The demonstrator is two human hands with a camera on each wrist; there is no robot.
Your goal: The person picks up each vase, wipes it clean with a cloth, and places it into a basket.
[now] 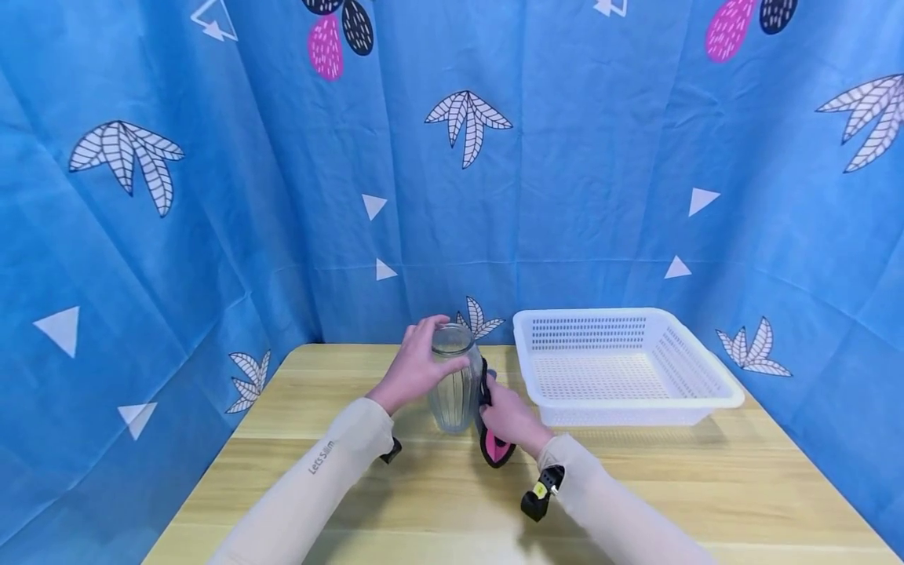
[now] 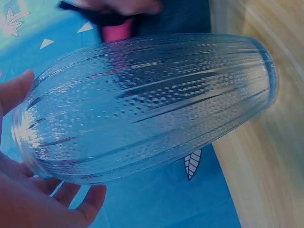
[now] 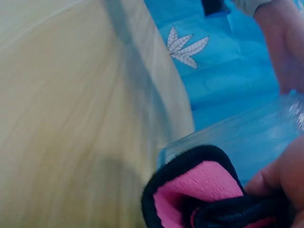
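Observation:
A clear, ribbed glass vase (image 1: 453, 402) stands upright at the middle of the table. My left hand (image 1: 422, 362) grips it near the rim, thumb on one side and fingers round the other; in the left wrist view the vase's dotted, ribbed side (image 2: 156, 104) fills the middle. On the vase's right, my right hand (image 1: 513, 414) holds a folded pink cloth with black edging (image 1: 497, 450) close against the glass. The right wrist view shows the cloth's pink face (image 3: 202, 185) bent over in front of the vase, with part of the right hand at the edge.
A white perforated plastic basket (image 1: 628, 404) sits at the right rear of the wooden table (image 1: 438, 510). Behind and beside the table hangs a blue patterned curtain (image 1: 593, 196).

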